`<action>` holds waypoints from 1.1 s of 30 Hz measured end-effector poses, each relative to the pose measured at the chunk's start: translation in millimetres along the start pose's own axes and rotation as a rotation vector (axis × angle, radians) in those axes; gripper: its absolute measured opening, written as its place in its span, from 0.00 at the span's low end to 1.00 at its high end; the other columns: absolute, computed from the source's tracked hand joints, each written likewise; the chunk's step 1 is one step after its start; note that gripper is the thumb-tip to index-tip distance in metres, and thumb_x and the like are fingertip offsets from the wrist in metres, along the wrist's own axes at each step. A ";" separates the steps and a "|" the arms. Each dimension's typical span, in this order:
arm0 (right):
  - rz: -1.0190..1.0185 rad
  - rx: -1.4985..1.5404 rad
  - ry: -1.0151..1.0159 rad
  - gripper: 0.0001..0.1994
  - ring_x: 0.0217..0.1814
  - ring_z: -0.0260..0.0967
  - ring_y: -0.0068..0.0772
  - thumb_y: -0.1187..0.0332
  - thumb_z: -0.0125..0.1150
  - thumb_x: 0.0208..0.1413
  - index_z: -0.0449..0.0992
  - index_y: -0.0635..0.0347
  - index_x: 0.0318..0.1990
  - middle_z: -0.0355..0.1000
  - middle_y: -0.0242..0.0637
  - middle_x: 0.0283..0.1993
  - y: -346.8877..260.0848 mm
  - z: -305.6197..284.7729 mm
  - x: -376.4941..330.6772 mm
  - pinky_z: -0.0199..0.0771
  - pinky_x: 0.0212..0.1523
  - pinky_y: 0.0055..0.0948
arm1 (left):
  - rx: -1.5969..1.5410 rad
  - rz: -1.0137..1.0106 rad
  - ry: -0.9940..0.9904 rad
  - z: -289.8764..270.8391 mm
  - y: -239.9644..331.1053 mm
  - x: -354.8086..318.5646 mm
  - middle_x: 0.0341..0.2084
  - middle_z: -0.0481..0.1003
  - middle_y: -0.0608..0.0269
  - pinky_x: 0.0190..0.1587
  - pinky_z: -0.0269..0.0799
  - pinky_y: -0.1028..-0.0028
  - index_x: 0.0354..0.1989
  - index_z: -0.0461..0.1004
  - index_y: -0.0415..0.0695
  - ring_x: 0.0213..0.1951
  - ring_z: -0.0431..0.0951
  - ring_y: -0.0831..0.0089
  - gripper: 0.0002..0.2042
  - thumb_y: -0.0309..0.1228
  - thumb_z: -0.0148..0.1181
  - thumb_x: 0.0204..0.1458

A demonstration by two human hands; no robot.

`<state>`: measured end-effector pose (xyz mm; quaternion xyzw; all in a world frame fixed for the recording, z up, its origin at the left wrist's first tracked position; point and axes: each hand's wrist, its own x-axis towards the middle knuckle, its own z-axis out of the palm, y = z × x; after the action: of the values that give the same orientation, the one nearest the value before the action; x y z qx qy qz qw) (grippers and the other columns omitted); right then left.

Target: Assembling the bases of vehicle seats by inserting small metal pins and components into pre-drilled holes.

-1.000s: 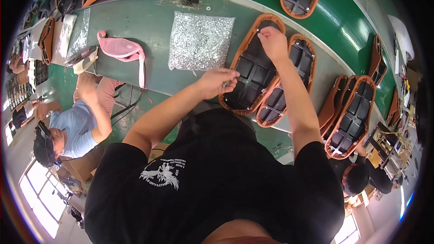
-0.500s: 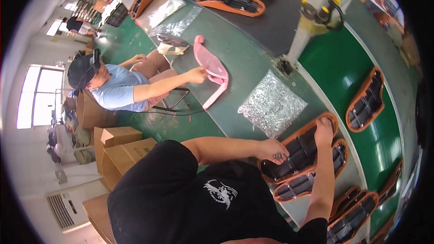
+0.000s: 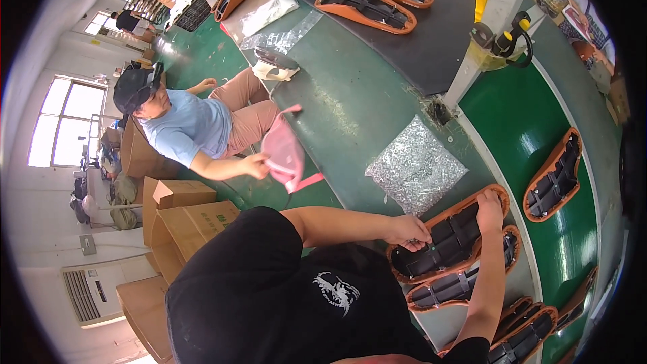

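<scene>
A curved panel with an orange-brown padded rim and a black ribbed inside [image 3: 450,237] lies on the table in front of me. My left hand [image 3: 410,232] is closed over its near left end; small silvery metal pieces showed in these fingers a moment earlier and are mostly hidden now. At the panel's far right end my right hand [image 3: 490,211] has its fingers bent together just inside the rim. What they pinch, if anything, is too small to make out. A second such panel [image 3: 445,290] sits partly under the first, with small bright fasteners along its edge.
A clear bag of small silvery pieces [image 3: 416,165] lies beyond the panel. More panels rest on the green belt [image 3: 532,121] to the right and on the dark mat at the back. A post [image 3: 495,20] rises there. At left a co-worker [image 3: 189,121] holds pink fabric; cardboard cartons [image 3: 195,229] stand nearby.
My left hand has turned, so the metal pieces in it show less. My right hand stays at the panel's far end. The co-worker has drawn the pink fabric off the table toward their lap.
</scene>
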<state>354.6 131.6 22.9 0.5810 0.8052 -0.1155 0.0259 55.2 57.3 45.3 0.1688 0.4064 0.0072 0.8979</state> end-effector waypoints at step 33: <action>0.286 0.805 0.215 0.07 0.42 0.76 0.47 0.70 0.62 0.55 0.82 0.59 0.39 0.75 0.46 0.37 -93.8 -25.5 -79.8 0.77 0.44 0.40 | -0.065 -0.031 0.153 19.5 8.7 4.1 0.28 0.69 0.72 0.32 0.64 0.77 0.38 0.75 0.47 0.28 0.67 0.78 0.11 0.40 0.55 0.66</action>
<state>294.5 34.9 76.3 0.6592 0.6057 -0.3542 -0.2706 73.4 60.4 57.0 0.1322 0.4761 0.0193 0.8692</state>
